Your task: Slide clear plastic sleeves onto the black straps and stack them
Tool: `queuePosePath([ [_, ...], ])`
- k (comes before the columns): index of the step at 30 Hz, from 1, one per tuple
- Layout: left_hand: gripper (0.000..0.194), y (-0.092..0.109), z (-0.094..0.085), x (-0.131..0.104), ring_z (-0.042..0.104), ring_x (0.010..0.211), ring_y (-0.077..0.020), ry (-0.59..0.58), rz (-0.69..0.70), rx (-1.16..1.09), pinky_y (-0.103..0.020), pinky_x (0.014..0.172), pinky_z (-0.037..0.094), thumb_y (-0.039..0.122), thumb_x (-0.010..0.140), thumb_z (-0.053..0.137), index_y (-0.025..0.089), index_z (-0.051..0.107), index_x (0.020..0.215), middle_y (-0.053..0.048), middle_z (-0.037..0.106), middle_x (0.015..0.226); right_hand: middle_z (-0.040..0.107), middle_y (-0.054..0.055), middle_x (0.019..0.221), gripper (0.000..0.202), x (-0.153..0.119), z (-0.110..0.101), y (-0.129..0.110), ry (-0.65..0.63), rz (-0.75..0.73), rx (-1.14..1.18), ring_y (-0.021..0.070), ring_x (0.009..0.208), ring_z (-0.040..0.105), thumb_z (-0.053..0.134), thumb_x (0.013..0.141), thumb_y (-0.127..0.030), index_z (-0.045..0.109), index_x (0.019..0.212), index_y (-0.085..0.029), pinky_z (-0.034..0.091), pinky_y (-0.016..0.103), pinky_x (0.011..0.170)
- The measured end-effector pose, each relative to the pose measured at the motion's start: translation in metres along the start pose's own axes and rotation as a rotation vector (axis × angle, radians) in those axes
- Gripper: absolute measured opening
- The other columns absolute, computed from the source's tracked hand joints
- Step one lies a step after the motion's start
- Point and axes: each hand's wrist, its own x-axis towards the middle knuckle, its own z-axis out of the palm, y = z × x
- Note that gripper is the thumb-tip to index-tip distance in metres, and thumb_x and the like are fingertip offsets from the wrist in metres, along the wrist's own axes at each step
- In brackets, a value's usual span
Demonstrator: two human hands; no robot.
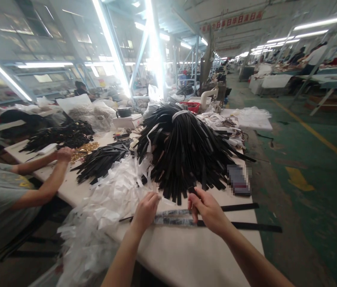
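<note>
My left hand (pixel 147 210) is closed in a pinch at the table's front, beside a heap of white plastic film (pixel 111 191). A thin white film strip (pixel 170 201) runs from its fingertips toward my right hand. My right hand (pixel 204 208) is closed on the end of a black strap (pixel 191 190), at the lower edge of a big bundle of black straps (pixel 183 147). The bundle is tied with a pale band (pixel 182 114). Beneath my hands lie two black straps (pixel 240 226), their middle parts wrapped in clear film; my right hand partly hides them.
On the left, a co-worker's hand (pixel 64 154) is near gold-coloured small parts (pixel 86 150) and a smaller pile of black straps (pixel 105 157). A phone-like dark object (pixel 239 181) lies at the table's right edge. Behind stand a dark cup (pixel 124 112) and a red basket (pixel 192 106).
</note>
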Motion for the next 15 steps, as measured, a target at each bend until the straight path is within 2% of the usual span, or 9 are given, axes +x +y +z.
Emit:
queuePosePath([
  [1, 0.025, 0.003, 0.001, 0.0, 0.061, 0.101, -0.0215, 0.034, 0.031, -0.014, -0.036, 0.089, 0.052, 0.004, 0.093, 0.046, 0.023, 0.061, 0.099, -0.007, 0.065, 0.101, 0.068, 0.003, 0.075, 0.034, 0.007, 0.006, 0.009, 0.033, 0.068, -0.01, 0.0168, 0.061, 0.063, 0.044, 0.102, -0.042, 0.067, 0.093, -0.018, 0.05, 0.03, 0.065],
  [3, 0.024, 0.009, 0.004, -0.001, 0.062, 0.103, -0.0216, 0.086, 0.087, -0.035, -0.037, 0.09, 0.052, 0.007, 0.096, 0.046, 0.023, 0.061, 0.104, -0.008, 0.066, 0.104, 0.072, 0.005, 0.081, 0.029, 0.02, 0.019, 0.026, 0.068, 0.122, -0.077, 0.02, 0.073, 0.067, 0.057, 0.096, -0.043, 0.071, 0.095, -0.017, 0.051, 0.031, 0.071],
  [5, 0.024, 0.015, 0.006, -0.001, 0.063, 0.105, -0.0222, 0.11, 0.122, -0.047, -0.038, 0.092, 0.052, 0.009, 0.097, 0.046, 0.024, 0.062, 0.108, -0.009, 0.067, 0.106, 0.075, 0.007, 0.091, 0.028, 0.027, 0.031, 0.037, 0.063, 0.126, -0.141, 0.0229, 0.086, 0.07, 0.067, 0.088, -0.041, 0.074, 0.102, -0.017, 0.051, 0.032, 0.079],
  [7, 0.023, 0.019, 0.007, -0.002, 0.063, 0.104, -0.0224, 0.116, 0.139, -0.051, -0.039, 0.092, 0.053, 0.011, 0.098, 0.047, 0.024, 0.062, 0.109, -0.009, 0.067, 0.106, 0.077, 0.007, 0.093, 0.032, 0.029, 0.042, 0.041, 0.042, 0.11, -0.187, 0.0229, 0.088, 0.07, 0.072, 0.083, -0.038, 0.074, 0.108, -0.018, 0.05, 0.031, 0.081],
  [11, 0.02, 0.025, 0.005, -0.003, 0.064, 0.105, -0.0221, 0.131, 0.133, -0.053, -0.038, 0.092, 0.053, 0.015, 0.098, 0.049, 0.024, 0.064, 0.108, -0.009, 0.068, 0.109, 0.078, 0.006, 0.088, 0.017, 0.024, 0.057, 0.039, 0.02, 0.03, -0.3, 0.0214, 0.084, 0.071, 0.067, 0.086, -0.026, 0.078, 0.098, -0.019, 0.049, 0.029, 0.079],
  [13, 0.017, 0.027, 0.005, -0.004, 0.064, 0.106, -0.0218, 0.139, 0.108, -0.05, -0.038, 0.094, 0.053, 0.015, 0.098, 0.05, 0.024, 0.065, 0.103, -0.009, 0.068, 0.11, 0.078, 0.007, 0.09, 0.02, 0.021, 0.06, 0.039, 0.017, -0.002, -0.354, 0.0224, 0.085, 0.071, 0.059, 0.091, -0.022, 0.079, 0.094, -0.019, 0.049, 0.03, 0.081],
  [15, 0.015, 0.029, 0.005, -0.005, 0.063, 0.107, -0.0219, 0.152, 0.076, -0.042, -0.038, 0.096, 0.052, 0.016, 0.098, 0.051, 0.023, 0.065, 0.1, -0.009, 0.068, 0.11, 0.079, 0.01, 0.098, 0.024, 0.018, 0.062, 0.039, 0.024, -0.024, -0.384, 0.025, 0.091, 0.072, 0.058, 0.092, -0.024, 0.078, 0.101, -0.017, 0.049, 0.033, 0.086],
])
